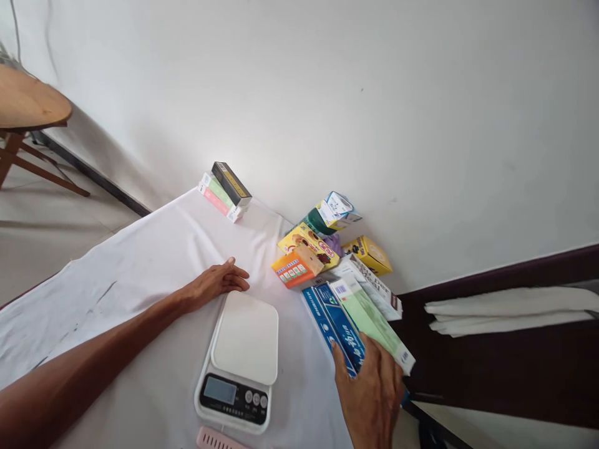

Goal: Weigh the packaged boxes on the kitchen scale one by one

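Observation:
My right hand is wrapped around the near end of a long blue carton, thumb on its left side and fingers over the right. A light-green and white carton lies against it on the right. My left hand rests on the white cloth with its fingers loosely stretched out, holding nothing. Just below those fingers stands a white kitchen scale with a bare platform; its display shows no figure I can read. An orange box and a yellow snack box sit beyond the blue carton.
A black box lies on green and pink-striped cartons at the table's far corner. A white-and-blue carton, another yellow box and a white carton stand near the wall. A pink slotted object shows below the scale.

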A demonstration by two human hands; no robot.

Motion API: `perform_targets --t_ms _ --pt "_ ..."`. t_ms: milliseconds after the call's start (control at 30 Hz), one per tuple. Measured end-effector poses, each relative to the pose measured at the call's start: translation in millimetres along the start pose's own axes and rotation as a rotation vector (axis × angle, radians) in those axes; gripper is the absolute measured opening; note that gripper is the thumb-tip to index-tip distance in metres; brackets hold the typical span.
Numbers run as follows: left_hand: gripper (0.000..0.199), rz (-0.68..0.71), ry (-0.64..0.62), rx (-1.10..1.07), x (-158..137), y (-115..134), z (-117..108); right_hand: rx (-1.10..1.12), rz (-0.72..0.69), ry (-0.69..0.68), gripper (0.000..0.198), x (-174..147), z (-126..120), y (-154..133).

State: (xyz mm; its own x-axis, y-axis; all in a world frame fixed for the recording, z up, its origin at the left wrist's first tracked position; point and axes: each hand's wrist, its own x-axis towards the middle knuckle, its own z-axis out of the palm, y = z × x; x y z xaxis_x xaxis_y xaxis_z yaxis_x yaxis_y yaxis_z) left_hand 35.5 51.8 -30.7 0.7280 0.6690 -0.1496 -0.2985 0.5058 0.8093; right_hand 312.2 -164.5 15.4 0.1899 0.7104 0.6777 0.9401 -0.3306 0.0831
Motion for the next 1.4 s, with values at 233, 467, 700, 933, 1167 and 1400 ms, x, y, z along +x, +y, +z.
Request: perform_targets --t_ms 233,467,700,933,1167,1400 --pt "0.067 0.007 0.001 0.031 -1.9 -0.2 -2.1 -0.021 0.318 0.014 0.09 34.7 -32.5 52.1" --pt "0.065 0.016 -0.014 0.027 -4.9 1.8 -2.1 0.286 0.463 -0.528 0.08 65.8 -5.1 79.1" --pt "0.068 0.033 -0.024 0.042 -3.9 -0.1 -2.8 0.252 0.376 -0.216 0.081 47.3 -31.1 41.6" --pt "0.066 0.04 -0.022 0.017 -2.4 -4.3 -5.6 0.59 0.018 -0.392 0.05 21.9 -38.7 -49.9" --pt "0.069 0.036 -0.002 -0.023 -0.6 -6.6 -3.9 0.68 -0.119 -0.483 0.044 -2.6 -22.9 -88.8" --pt "0.066 0.043 0.0 -0.036 -2.0 -8.9 -2.7 0.618 -0.148 -0.518 0.069 -3.4 -20.6 -75.2"
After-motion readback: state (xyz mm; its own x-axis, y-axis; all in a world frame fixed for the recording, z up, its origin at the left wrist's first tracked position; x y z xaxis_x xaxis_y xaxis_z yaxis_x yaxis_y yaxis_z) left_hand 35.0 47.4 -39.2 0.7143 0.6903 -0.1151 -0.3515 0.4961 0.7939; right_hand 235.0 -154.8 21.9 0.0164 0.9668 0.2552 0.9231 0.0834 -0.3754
